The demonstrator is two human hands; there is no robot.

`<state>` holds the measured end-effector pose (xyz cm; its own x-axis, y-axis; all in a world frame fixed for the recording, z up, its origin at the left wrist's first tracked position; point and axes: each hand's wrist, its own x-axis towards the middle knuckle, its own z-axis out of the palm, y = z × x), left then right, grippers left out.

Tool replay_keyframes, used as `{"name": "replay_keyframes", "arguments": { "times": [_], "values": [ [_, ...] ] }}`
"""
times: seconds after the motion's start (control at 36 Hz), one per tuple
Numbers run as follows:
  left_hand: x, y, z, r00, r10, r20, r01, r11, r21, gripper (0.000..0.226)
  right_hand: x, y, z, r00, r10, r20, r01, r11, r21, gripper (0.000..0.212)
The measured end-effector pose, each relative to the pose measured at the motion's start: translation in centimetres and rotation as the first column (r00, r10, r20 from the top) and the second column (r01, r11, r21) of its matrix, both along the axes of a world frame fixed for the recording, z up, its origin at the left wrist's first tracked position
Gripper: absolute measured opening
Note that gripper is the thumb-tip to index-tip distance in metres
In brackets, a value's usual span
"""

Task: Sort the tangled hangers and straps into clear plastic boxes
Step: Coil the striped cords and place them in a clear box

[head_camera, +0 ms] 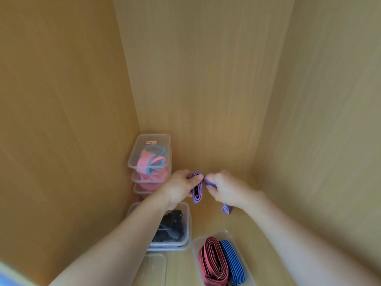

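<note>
Striped strap [197, 191]: purple-and-pink webbing held at mid-frame between both hands, above the cabinet floor; part is folded into a flat bundle hanging roughly up-and-down in the picture, and a loose tail [226, 209] sticks out below the right wrist
Left hand [181, 187]: fingers curled round the folded bundle, thumb pressed near its top; it carries most of the strap
Right hand [223, 190]: fingers closed, pinching the free run just right of the bundle; the two hands nearly touch
Strap box [216, 234]: clear plastic, lid off, lower right of the frame; a red strap [213, 259] and a blue strap [233, 261] lie folded side by side in it
Relation that matters: the strap box lies below and slightly right of the hands, by the right forearm, so the right hand is nearer, yet the left holds the bundle; the bundle's long axis runs about parallel to the stored straps
Step, as judged: folding unfinished, tail not yet taken in
Other boxes: a clear stack [152, 137] at centre left holds pink and blue pieces [151, 162], probably hangers; a box of dark items [188, 223] sits under the left forearm
</note>
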<state>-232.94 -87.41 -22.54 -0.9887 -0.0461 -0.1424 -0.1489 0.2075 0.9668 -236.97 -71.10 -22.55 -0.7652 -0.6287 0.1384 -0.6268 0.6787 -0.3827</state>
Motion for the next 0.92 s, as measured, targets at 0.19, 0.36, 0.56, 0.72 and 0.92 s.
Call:
{"name": "replay_keyframes", "arguments": {
  "times": [0.19,0.36,0.56,0.72,0.92],
  "values": [
    [-0.3,0.0,0.0,0.994,0.110,-0.010,-0.106,0.977,0.184,0.016,0.0,-0.2,-1.3,0.998,0.026,0.052,-0.026,1.000,-0.008,0.017],
    [-0.8,-0.1,-0.2,0.976,0.218,-0.020,-0.206,0.945,0.254,0.021,0.1,0.1,-1.4,0.992,0.076,0.101,-0.069,0.995,-0.069,0.009],
    [-0.5,-0.4,0.2,0.992,0.120,0.030,-0.123,0.979,0.161,0.021,0.1,0.3,-1.3,0.998,0.046,-0.044,-0.052,0.989,-0.138,0.021],
    [-0.4,-1.9,1.0,0.993,-0.109,-0.056,0.074,0.898,-0.433,0.013,-0.5,1.1,-0.2,0.982,0.169,-0.086,-0.158,0.981,0.115,0.023],
    [-0.4,-1.8,1.1,0.992,-0.128,-0.005,0.110,0.875,-0.471,0.018,-0.7,1.4,0.3,0.986,0.148,-0.076,-0.138,0.983,0.123,0.032]
  ]
}}
